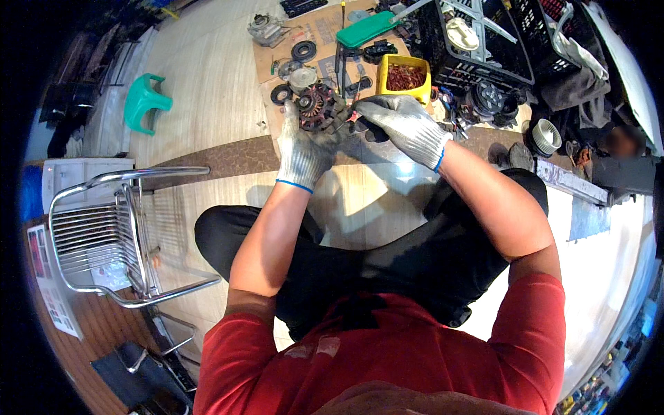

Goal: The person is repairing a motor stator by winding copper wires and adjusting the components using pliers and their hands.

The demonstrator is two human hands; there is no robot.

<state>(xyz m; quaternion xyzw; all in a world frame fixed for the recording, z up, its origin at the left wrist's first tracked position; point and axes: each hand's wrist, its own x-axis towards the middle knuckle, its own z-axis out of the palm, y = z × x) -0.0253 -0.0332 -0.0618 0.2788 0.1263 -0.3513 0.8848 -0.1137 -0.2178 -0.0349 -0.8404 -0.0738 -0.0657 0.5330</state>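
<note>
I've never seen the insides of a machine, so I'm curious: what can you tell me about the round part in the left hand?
The round part looks like dark metal, with reddish-brown, coppery pieces ringed around its middle like spokes. Its patterned face is turned up toward the camera. The gloved left hand holds it from the near side, thumb along its left edge, with cardboard beyond. The gloved right hand is close on its right; whether that touches it is unclear.

Left of your left hand [304,151], open tiled floor [214,76] leaves passage; beyond your right hand [407,126], a yellow tub [420,91] and black crate [481,72] stand in the way.
</note>
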